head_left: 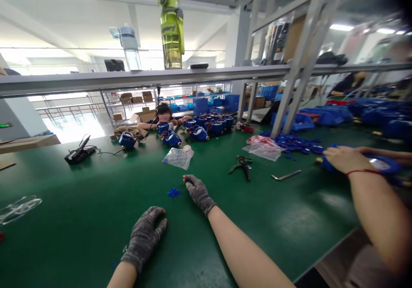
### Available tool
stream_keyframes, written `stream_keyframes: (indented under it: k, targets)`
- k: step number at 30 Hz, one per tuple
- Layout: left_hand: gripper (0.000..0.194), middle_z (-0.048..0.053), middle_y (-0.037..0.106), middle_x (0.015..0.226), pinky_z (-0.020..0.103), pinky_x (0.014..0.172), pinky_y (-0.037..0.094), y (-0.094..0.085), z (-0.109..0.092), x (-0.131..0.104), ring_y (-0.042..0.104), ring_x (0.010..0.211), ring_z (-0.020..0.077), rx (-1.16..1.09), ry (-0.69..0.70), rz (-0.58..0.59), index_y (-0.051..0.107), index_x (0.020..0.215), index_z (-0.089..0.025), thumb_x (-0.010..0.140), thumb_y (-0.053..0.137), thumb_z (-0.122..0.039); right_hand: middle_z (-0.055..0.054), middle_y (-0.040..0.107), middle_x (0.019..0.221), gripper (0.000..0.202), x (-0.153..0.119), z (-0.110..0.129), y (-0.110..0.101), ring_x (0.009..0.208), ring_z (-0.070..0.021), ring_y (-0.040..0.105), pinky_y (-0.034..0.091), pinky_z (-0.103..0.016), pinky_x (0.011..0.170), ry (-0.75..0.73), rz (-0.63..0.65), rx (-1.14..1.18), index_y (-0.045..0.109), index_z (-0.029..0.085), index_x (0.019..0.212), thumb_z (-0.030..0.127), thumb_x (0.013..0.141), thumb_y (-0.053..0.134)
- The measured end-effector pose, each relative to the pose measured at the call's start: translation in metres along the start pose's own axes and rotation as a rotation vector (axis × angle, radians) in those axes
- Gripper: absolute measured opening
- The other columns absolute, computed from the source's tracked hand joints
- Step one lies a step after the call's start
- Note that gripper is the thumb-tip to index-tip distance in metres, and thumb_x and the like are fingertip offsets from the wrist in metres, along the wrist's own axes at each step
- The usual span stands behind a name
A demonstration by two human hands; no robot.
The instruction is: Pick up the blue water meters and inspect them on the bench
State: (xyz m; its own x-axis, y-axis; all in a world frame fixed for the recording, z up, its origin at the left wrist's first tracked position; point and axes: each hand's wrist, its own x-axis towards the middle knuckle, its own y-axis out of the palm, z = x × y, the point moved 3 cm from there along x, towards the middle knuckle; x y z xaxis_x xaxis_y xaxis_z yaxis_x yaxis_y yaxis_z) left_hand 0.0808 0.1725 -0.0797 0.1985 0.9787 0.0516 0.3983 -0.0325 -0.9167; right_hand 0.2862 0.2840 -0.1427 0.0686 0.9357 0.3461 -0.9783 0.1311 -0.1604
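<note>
Two gloved hands are yours, with bare fingertips, low over the green counter (96, 219). Your left hand (144, 238) has its thumb spread from its bent fingers, with nothing visible between them. Your right hand (198, 192) keeps its fingers close together; I cannot tell whether the tips pinch anything. Just beside it, on the side towards your left, a small pile of blue pieces (174, 192) lies on the counter. They look light, stiff and perhaps plastic, so a push would probably scatter them; you would do best to take one by its edges with your bare fingertips, since glove fabric may slip. Beyond the pile, a clear plastic bag (179, 158) looks limp and slick, easiest gripped at a corner. To the right lie pliers (241, 167) and a bent metal key (286, 175). Farther right, a co-worker's hand (343, 158) rests on a blue device (388, 163).
</note>
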Motion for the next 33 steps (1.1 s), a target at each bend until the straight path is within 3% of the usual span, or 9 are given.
stream_keyframes:
  k: [16,27,33]
  targets:
    - [0.072,0.001,0.04,0.136,0.027,0.112,0.023,0.022,0.039,0.016,0.036,0.127,0.0154,0.062,-0.144,0.171,0.049,0.13,-0.018,0.077,0.032,-0.064,-0.001,0.063,0.098,0.029,-0.003,0.001,0.006,0.091,-0.0126,0.06,0.048,-0.025,0.088,0.079,-0.037,0.103,0.064,0.014,0.102,0.011,0.079,0.049]
    - [0.07,-0.001,0.034,0.14,0.024,0.113,0.02,0.027,0.05,0.018,0.032,0.129,0.0127,0.116,-0.116,0.2,0.044,0.134,-0.02,0.082,0.029,-0.064,-0.002,0.063,0.097,0.027,-0.005,0.01,0.003,0.091,-0.0139,0.06,0.048,-0.027,0.087,0.11,-0.027,0.105,0.065,0.014,0.102,0.013,0.08,0.049]
    - [0.072,0.0,0.028,0.144,0.027,0.116,0.016,0.041,0.08,0.025,0.026,0.133,0.0139,0.065,-0.066,0.239,0.035,0.14,-0.018,0.084,0.027,-0.064,0.0,0.064,0.096,0.027,-0.008,0.017,0.003,0.09,-0.0132,0.06,0.047,-0.024,0.087,0.123,-0.033,0.074,0.066,0.015,0.101,0.013,0.079,0.049]
